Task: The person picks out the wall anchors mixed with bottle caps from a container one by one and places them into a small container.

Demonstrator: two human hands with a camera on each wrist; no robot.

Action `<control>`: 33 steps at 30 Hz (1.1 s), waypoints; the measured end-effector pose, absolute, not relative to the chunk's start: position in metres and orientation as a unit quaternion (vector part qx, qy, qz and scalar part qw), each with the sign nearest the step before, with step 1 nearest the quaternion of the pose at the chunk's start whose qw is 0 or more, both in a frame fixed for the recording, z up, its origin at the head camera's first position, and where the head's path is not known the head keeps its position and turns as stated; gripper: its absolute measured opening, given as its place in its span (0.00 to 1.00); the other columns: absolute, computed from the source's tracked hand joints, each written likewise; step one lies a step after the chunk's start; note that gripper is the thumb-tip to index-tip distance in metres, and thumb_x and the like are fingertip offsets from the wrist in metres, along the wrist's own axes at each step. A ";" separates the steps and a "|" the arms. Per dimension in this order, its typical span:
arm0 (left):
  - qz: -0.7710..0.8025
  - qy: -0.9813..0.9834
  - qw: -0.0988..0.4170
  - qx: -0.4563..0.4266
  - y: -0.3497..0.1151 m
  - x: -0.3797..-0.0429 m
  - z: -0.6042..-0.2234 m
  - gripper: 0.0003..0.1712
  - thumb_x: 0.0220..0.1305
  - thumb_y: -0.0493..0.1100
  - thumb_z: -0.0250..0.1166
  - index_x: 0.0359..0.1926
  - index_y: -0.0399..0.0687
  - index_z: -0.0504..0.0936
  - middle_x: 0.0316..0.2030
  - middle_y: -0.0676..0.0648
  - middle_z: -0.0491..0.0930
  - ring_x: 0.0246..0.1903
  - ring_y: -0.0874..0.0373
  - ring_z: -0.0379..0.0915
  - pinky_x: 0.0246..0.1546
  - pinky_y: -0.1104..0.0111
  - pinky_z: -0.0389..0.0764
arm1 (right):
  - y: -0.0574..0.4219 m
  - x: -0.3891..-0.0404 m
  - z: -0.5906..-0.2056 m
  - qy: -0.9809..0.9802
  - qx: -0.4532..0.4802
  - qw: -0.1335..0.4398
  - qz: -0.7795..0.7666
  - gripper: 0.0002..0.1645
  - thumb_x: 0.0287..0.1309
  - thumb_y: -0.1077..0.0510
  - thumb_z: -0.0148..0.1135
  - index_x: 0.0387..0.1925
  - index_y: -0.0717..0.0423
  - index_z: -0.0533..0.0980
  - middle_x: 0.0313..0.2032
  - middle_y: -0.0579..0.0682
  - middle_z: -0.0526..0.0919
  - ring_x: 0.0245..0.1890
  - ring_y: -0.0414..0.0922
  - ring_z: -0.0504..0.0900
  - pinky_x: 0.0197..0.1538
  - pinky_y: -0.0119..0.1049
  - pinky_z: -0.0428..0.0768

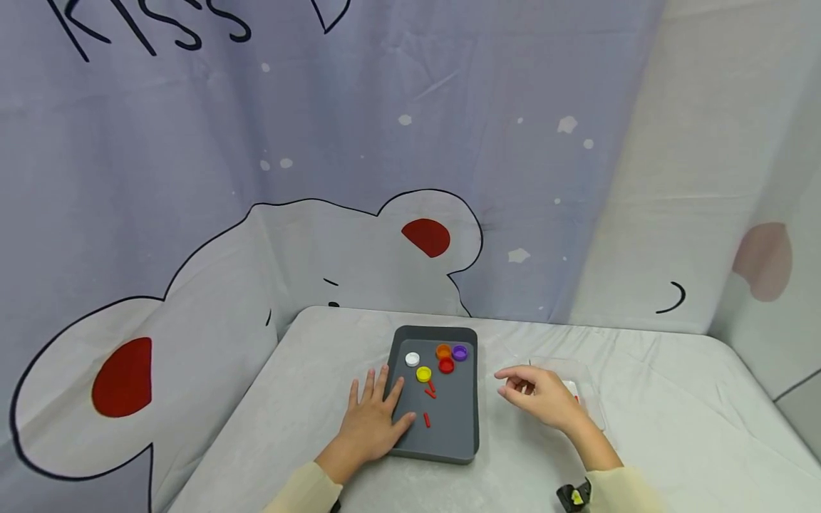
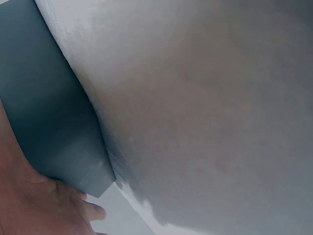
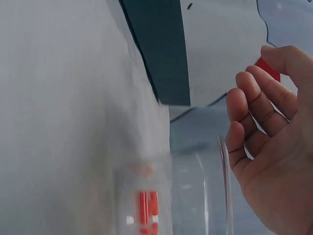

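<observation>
My left hand (image 1: 372, 426) lies with spread fingers along the left rim of a grey tray (image 1: 452, 427), the thumb reaching over its edge. On the tray sit small round caps: white (image 1: 412, 359), orange (image 1: 443, 350), purple (image 1: 460, 353), red (image 1: 445, 366) and yellow (image 1: 423, 374). Just below the yellow one are two short red sticks (image 1: 430, 393); a third red stick (image 1: 427, 420) lies nearer me. To the right of the tray, my right hand (image 1: 548, 399) hovers with loosely bent fingers, and I see nothing held in it. Beside it stands a clear plastic box (image 3: 193, 196).
Red and white pieces (image 3: 148, 210) show through the clear box, partly hidden by my right hand in the head view. A white cloth (image 1: 667, 399) covers the table. Behind it hangs a printed curtain (image 1: 513, 178).
</observation>
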State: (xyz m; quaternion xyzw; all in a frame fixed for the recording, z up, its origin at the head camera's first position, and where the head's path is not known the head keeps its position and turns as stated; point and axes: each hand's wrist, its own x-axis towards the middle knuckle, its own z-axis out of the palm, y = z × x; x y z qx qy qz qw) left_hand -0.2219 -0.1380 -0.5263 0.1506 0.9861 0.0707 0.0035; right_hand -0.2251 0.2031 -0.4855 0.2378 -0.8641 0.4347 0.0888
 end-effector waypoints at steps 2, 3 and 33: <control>0.067 0.986 0.005 0.150 -0.137 -0.223 -0.527 0.43 0.72 0.71 0.47 0.79 0.55 0.59 0.80 0.40 0.44 0.79 0.37 0.37 0.73 0.37 0.38 | 0.194 -0.227 -0.488 -0.860 0.250 0.080 0.438 0.12 0.60 0.59 0.71 0.46 0.53 0.85 0.27 0.34 0.80 0.28 0.32 0.75 0.34 0.30 0.77; 0.070 0.986 0.005 0.150 -0.137 -0.223 -0.527 0.43 0.72 0.71 0.47 0.79 0.55 0.59 0.80 0.40 0.45 0.79 0.37 0.37 0.73 0.37 0.38 | 0.191 -0.228 -0.488 -0.857 0.257 0.077 0.440 0.12 0.60 0.59 0.71 0.46 0.53 0.85 0.28 0.34 0.81 0.29 0.32 0.76 0.34 0.30 0.77; 0.066 0.988 0.008 0.143 -0.135 -0.220 -0.523 0.43 0.72 0.70 0.49 0.78 0.54 0.61 0.80 0.40 0.47 0.78 0.37 0.39 0.73 0.36 0.39 | 0.114 -0.234 -0.500 -0.836 0.336 -0.014 0.434 0.16 0.62 0.56 0.71 0.48 0.60 0.84 0.33 0.40 0.81 0.34 0.36 0.78 0.40 0.33 0.80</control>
